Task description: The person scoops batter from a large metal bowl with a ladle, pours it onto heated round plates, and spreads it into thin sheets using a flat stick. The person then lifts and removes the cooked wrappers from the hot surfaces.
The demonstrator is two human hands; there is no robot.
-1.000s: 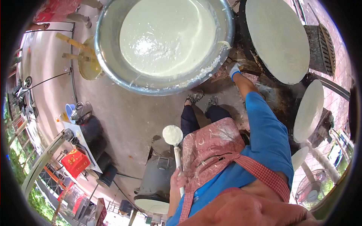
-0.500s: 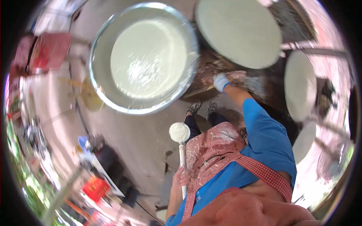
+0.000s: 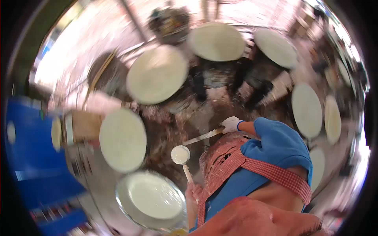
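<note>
My left hand (image 3: 192,192) grips the ladle (image 3: 180,155), its batter-filled cup raised above the basin's (image 3: 125,204) right rim. My gloved right hand (image 3: 231,124) holds what looks like a flat stick (image 3: 201,137).

I see round white discs (image 3: 156,74) ringing the dark middle floor (image 3: 204,118); gaps between them narrow. Batter basin (image 3: 151,200) blocks low left, near my ladle (image 3: 180,155).

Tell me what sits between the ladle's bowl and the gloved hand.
In the head view, a flat spatula blade held by the gloved right hand slants toward the batter-filled ladle; otherwise only dark, blurred ground.
</note>
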